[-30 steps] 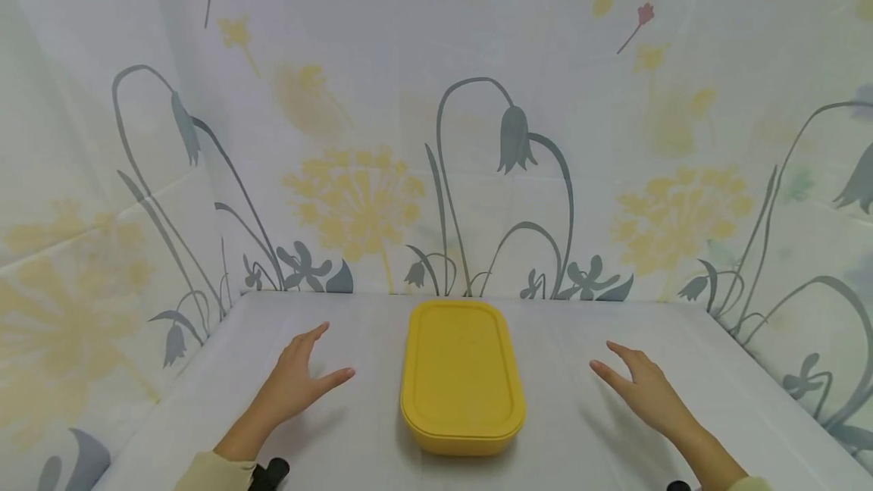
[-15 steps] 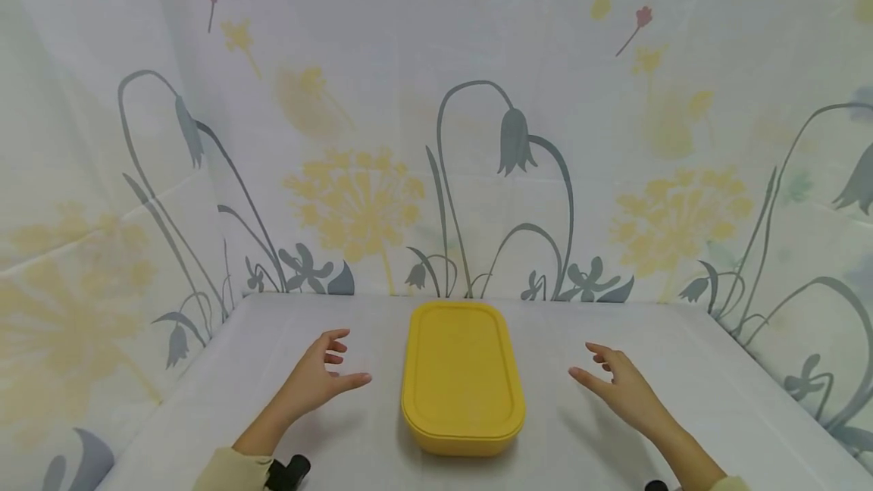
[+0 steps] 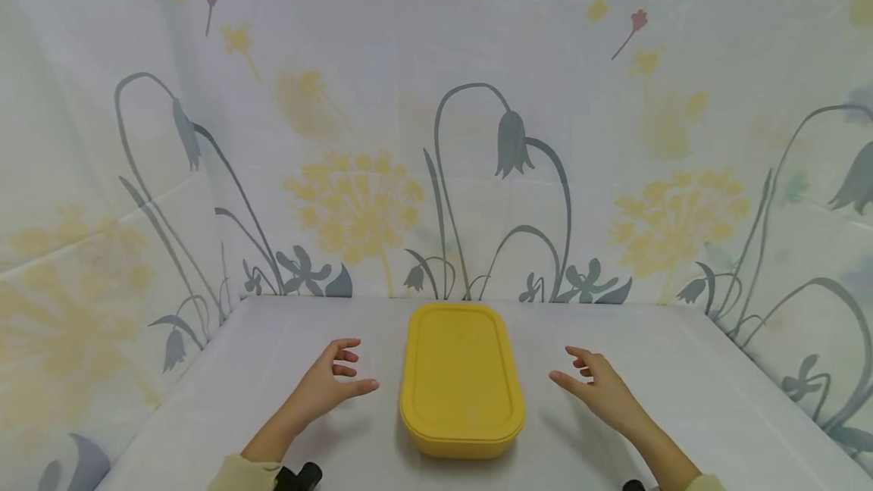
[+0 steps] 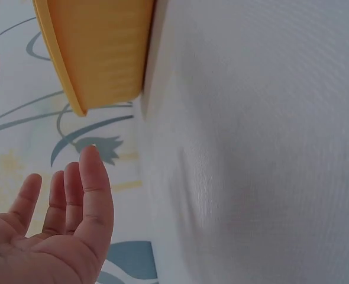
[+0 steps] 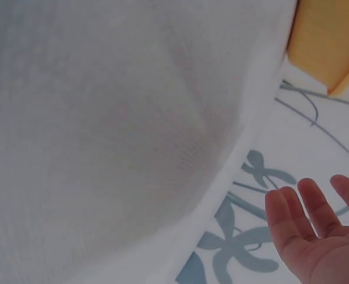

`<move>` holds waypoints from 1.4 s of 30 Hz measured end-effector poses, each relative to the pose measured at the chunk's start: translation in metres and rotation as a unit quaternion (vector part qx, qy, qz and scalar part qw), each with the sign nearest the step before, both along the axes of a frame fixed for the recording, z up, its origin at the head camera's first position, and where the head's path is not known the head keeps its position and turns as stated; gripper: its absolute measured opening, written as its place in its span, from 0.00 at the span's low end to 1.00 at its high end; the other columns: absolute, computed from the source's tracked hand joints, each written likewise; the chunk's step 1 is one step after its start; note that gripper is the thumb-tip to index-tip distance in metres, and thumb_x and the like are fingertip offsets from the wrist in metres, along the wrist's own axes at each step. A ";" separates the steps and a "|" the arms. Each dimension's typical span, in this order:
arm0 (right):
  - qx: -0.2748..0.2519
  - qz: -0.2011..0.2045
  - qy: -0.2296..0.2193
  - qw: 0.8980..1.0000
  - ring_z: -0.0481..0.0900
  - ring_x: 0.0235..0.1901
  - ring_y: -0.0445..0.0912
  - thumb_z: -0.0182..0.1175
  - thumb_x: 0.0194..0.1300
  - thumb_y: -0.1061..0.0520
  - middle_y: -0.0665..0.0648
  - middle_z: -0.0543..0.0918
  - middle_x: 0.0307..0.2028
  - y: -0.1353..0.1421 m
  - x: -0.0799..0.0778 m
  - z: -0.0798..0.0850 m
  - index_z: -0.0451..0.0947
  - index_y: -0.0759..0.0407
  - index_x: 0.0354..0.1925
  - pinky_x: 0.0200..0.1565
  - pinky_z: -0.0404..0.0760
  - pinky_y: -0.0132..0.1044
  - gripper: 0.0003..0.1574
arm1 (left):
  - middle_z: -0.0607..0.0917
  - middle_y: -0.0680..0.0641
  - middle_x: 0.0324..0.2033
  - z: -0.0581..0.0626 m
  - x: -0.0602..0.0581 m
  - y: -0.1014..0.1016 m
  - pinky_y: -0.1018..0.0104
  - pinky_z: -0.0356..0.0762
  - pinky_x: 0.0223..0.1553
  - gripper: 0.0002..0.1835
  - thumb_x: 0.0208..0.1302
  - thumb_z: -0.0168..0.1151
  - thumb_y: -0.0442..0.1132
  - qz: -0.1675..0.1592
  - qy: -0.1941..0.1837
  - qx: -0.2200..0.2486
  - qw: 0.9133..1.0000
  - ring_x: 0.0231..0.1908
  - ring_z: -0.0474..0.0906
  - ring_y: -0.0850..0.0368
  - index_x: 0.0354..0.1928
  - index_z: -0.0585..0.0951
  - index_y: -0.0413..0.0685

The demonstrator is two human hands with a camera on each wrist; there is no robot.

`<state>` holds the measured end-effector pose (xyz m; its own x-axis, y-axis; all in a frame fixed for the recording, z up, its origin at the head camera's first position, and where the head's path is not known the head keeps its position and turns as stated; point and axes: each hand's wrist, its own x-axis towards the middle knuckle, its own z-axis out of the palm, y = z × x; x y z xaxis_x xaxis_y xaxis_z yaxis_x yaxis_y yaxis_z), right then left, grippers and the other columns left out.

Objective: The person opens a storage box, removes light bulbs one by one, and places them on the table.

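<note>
A yellow lidded box [image 3: 461, 377], rectangular with rounded corners, sits on the white table between my two hands. My left hand [image 3: 326, 385] hovers to its left, thumb apart from the loosely bent fingers, palm facing the box. On the other side my right hand [image 3: 603, 396] mirrors it, also with a gap to the box. Neither hand holds anything. The left wrist view shows the box's ribbed side wall [image 4: 106, 47] and lid edge beyond the fingers [image 4: 94, 195]. In the right wrist view only a corner of the box [image 5: 322, 41] appears.
The white table [image 3: 273, 324] carries only the box in view. Behind it and along both sides hangs a white cloth [image 3: 382, 44] printed with grey and yellow flowers. Dark camera mounts [image 3: 300, 476] show below the wrists.
Both hands have moved inward toward the box, the left one to the right and the right one to the left, their fingers bending slightly more. The box has stayed in place.
</note>
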<state>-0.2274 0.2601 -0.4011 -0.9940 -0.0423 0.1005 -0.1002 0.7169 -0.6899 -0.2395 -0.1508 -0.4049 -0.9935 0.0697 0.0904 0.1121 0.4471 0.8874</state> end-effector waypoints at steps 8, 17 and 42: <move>-0.016 0.004 0.013 1.000 0.70 0.45 0.53 0.61 0.60 0.41 0.63 0.71 0.46 -0.011 -0.004 -0.002 0.66 0.65 0.61 0.46 0.72 0.48 0.41 | 0.75 0.42 0.46 -0.004 -0.001 0.009 0.59 0.76 0.39 0.37 0.45 0.75 0.42 -0.010 -0.014 0.026 1.000 0.41 0.74 0.54 0.59 0.70 0.43; -0.050 0.028 0.012 0.998 0.70 0.40 0.48 0.62 0.60 0.45 0.59 0.71 0.41 -0.027 -0.006 -0.001 0.67 0.67 0.60 0.39 0.72 0.38 0.37 | 0.74 0.40 0.47 -0.006 -0.004 0.018 0.59 0.78 0.39 0.35 0.46 0.75 0.39 -0.033 -0.020 0.066 0.997 0.41 0.74 0.52 0.58 0.71 0.40; -0.129 0.110 -0.057 0.984 0.71 0.32 0.46 0.63 0.60 0.48 0.55 0.71 0.33 -0.049 -0.012 -0.005 0.67 0.70 0.59 0.34 0.74 0.37 0.37 | 0.74 0.37 0.46 -0.007 -0.004 0.037 0.57 0.81 0.36 0.37 0.50 0.72 0.35 -0.112 -0.086 0.159 0.977 0.38 0.78 0.53 0.60 0.66 0.28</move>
<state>-0.2390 0.2110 -0.4061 -0.9692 -0.2452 0.0241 -0.1444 0.4861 -0.8619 -0.2433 -0.1135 -0.4119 -0.9592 0.2817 -0.0242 0.0123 0.1273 0.9918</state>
